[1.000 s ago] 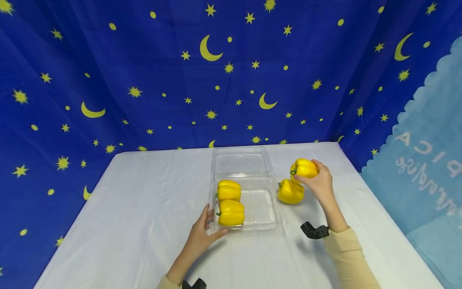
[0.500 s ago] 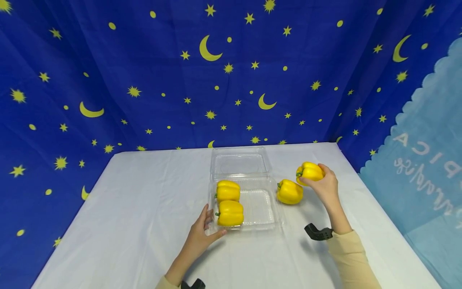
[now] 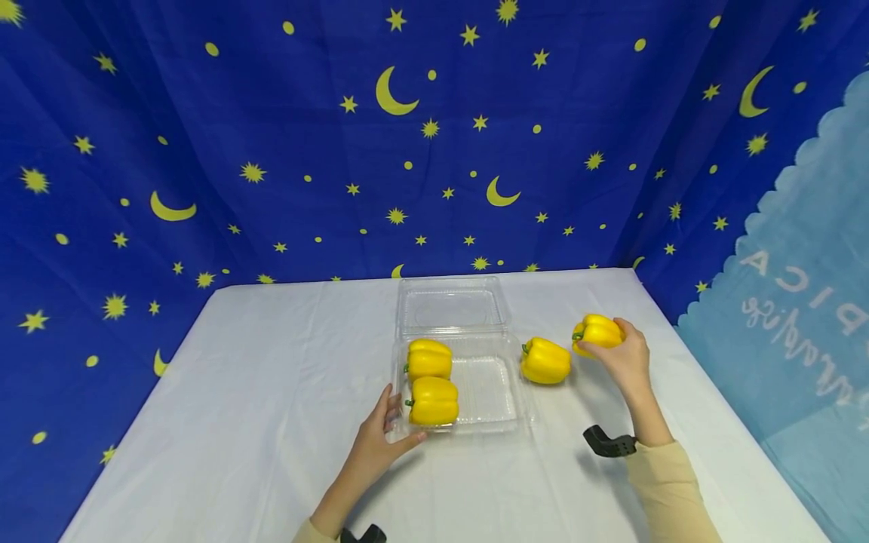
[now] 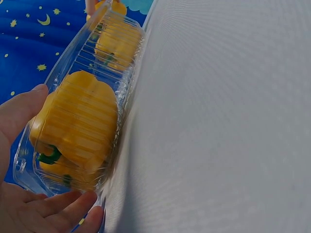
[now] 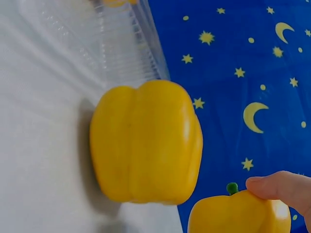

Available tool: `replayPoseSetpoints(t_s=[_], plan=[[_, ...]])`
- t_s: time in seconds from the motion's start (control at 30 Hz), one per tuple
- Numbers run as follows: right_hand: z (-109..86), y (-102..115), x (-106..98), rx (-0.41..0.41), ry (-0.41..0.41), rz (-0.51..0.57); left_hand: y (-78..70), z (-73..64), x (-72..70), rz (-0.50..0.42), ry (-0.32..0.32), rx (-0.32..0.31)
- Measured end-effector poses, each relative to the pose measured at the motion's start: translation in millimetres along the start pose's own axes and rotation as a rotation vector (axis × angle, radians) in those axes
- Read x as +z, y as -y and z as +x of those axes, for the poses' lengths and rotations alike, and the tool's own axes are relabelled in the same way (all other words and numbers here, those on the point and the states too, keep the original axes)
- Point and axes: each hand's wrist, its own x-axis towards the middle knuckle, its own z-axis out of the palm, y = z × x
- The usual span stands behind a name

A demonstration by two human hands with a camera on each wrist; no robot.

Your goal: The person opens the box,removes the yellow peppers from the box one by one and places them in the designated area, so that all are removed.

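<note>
A clear plastic clamshell container (image 3: pixel 485 392) lies open on the table, its lid (image 3: pixel 451 308) folded back. Two yellow bell peppers, a rear one (image 3: pixel 429 359) and a front one (image 3: pixel 433 401), lie along its left side with green stems pointing left. My left hand (image 3: pixel 375 445) holds the container's front left corner, thumb on the front rim and fingers round the left side; the left wrist view shows its thumb (image 4: pixel 24 111) at the wall. My right hand (image 3: pixel 626 360) grips a yellow bell pepper (image 3: pixel 597 333). Another bell pepper (image 3: pixel 545 360) rests just right of the container.
A white cloth (image 3: pixel 271 392) covers the table. Behind it hangs a blue curtain (image 3: pixel 326 151) with yellow moons and stars. A light blue lettered banner (image 3: pixel 801 317) hangs at the right. Each wrist wears a black mount, such as the right mount (image 3: pixel 609 443).
My right hand has carried its bell pepper to the right and nearer me, away from the one beside the container. My left hand and the container have stayed in place.
</note>
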Motion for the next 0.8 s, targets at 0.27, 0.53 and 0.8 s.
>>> replayPoseSetpoints(t_s=[0.27, 0.53, 0.8], plan=[[-0.7, -14, 1, 0.041, 0.012, -0.043, 0.3, 0.1, -0.5, -0.010, 0.006, -0.001], [-3.7, -26, 4, 0.075, 0.056, -0.054, 1.1, 0.1, -0.6, -0.003, 0.010, 0.000], [-4.4, -32, 6, 0.066, 0.041, -0.048, 1.9, 0.4, -0.5, 0.003, 0.005, 0.005]])
